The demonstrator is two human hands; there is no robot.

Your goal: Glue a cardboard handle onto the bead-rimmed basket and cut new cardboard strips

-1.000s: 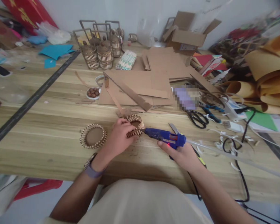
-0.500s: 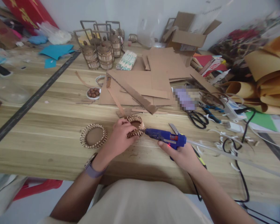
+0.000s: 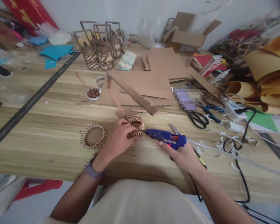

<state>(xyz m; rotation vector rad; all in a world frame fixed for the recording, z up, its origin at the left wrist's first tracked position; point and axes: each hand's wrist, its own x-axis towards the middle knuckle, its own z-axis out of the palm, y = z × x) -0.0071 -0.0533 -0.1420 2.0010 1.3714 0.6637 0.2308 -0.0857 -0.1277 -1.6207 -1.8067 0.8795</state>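
Note:
My left hand (image 3: 119, 137) is closed on a small round basket of wooden sticks (image 3: 136, 123) and pinches a brown strip against its side. My right hand (image 3: 180, 154) grips a blue hot glue gun (image 3: 165, 137). Its nozzle points left and touches the strip at the basket's near edge. A second, flatter stick ring with a cardboard base (image 3: 93, 135) lies on the wooden table (image 3: 49, 137) just left of my left hand.
Cardboard sheets and strips (image 3: 140, 84) lie behind the basket. Scissors (image 3: 197, 118), pliers and a black cable (image 3: 242, 155) lie to the right. Finished stick baskets with handles (image 3: 100, 53), a small dish of nuts (image 3: 93, 92) and an open carton (image 3: 186, 34) stand further back.

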